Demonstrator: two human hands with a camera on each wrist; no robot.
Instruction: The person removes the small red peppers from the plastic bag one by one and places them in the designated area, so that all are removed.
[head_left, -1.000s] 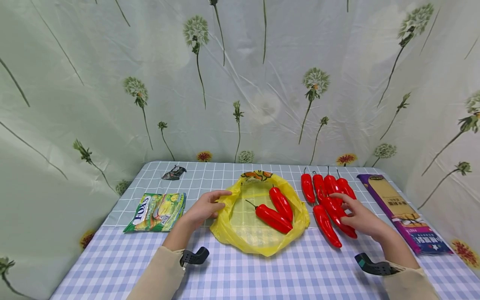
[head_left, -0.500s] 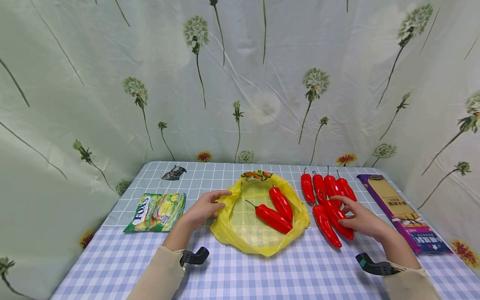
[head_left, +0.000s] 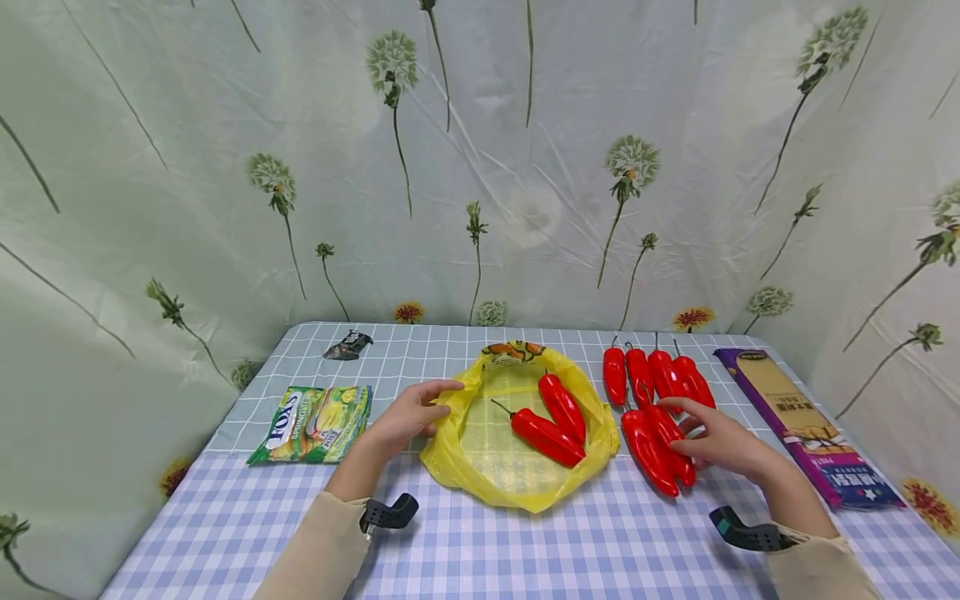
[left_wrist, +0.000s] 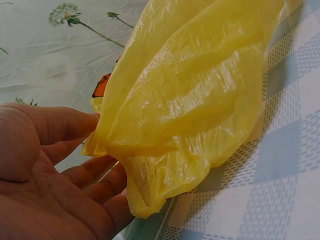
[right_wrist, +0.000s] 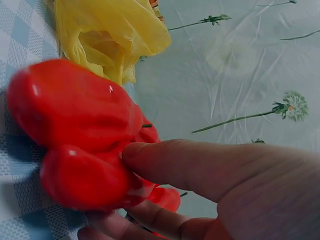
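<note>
Dandelion-print curtain fabric hangs all around the desk (head_left: 525, 550), which has a blue and grey checked cloth on it. Left hand (head_left: 408, 417) is pinching the left rim of a crinkly yellow plastic bag (head_left: 480, 467) that lies open flat mid-desk, with two glossy red peppers (head_left: 551, 425) sitting inside it. Right hand (head_left: 720, 442) is gripping two more red peppers (head_left: 656, 442) just right of the bag, thumb on top and fingers curled underneath; the wrist view shows them pressed together against the cloth. Behind those, a row of four red peppers (head_left: 652, 371) lies side by side. Far right there's a long purple box (head_left: 810, 425), over on the left a green Fox's candy packet (head_left: 315, 421), and a small dark wrapper (head_left: 347, 344) near the back edge.
</note>
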